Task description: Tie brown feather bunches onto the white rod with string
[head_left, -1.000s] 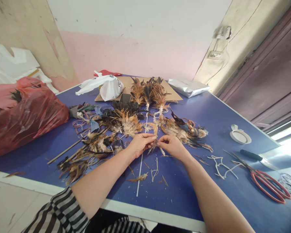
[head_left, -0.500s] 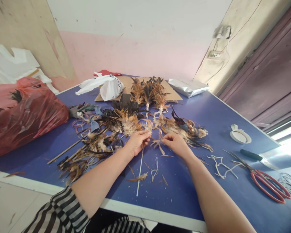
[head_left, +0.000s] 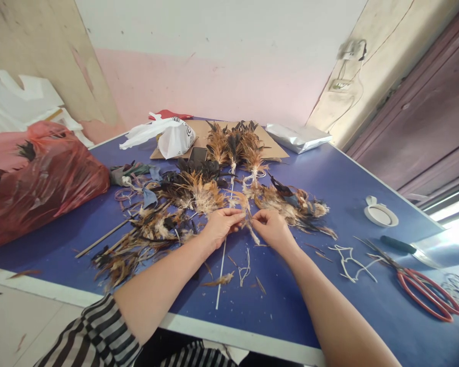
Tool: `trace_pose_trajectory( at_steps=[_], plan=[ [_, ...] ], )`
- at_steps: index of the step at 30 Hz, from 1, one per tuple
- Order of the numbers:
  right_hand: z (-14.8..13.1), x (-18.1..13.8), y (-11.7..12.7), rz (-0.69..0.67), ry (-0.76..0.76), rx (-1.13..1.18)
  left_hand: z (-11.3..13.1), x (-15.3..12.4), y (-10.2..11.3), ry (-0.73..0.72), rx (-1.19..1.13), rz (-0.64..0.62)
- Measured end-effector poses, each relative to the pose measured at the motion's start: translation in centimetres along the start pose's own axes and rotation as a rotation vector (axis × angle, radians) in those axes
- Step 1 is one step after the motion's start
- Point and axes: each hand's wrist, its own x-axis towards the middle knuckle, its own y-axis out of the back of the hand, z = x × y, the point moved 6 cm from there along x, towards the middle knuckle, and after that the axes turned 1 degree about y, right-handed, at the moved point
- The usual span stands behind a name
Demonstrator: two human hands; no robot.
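Brown and tan feathers (head_left: 248, 206) stand between my two hands over the middle of the blue table. My left hand (head_left: 225, 225) pinches feathers between thumb and fingers. Close beside it, my right hand (head_left: 272, 227) is closed on feathers too, its fingertips nearly meeting the left ones. Beyond my hands lies a pile of black and orange feathers (head_left: 201, 191). A bundle of pale and dark feathers (head_left: 286, 201) sits to the right, and loose brown feathers (head_left: 137, 242) spread to the left. A small piece of white string (head_left: 244, 270) lies just in front of my hands.
Red-handled scissors (head_left: 424, 290), a dark-handled knife (head_left: 400, 244), a roll of tape (head_left: 380, 214) and cut string (head_left: 348, 262) lie right. A red plastic bag (head_left: 49, 183) stands left. Tied feather bundles (head_left: 235, 142) rest on cardboard (head_left: 275, 148) at the back, near a silver package (head_left: 298, 136).
My left hand has moved right, toward my right hand, which has shifted slightly left. The feathers they hold are now close together.
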Motion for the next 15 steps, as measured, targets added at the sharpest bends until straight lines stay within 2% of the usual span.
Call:
trace_pose_trajectory(
  at_steps=[4,8,11,15],
  plan=[
    [-1.4,-0.6,-0.4,0.029,0.095,-0.148,-0.4,0.0,-0.1,0.01,-0.005,-0.006],
    [-1.9,-1.0,-0.6,0.026,0.106,-0.237,-0.5,-0.2,-0.4,-0.015,0.047,-0.025],
    [-1.8,-1.1,-0.7,0.008,0.101,-0.259,-0.3,-0.3,-0.5,-0.033,0.071,-0.047],
    [-0.7,-0.6,-0.7,-0.016,0.065,-0.195,0.1,0.0,0.1,0.015,-0.047,0.01]
  ],
)
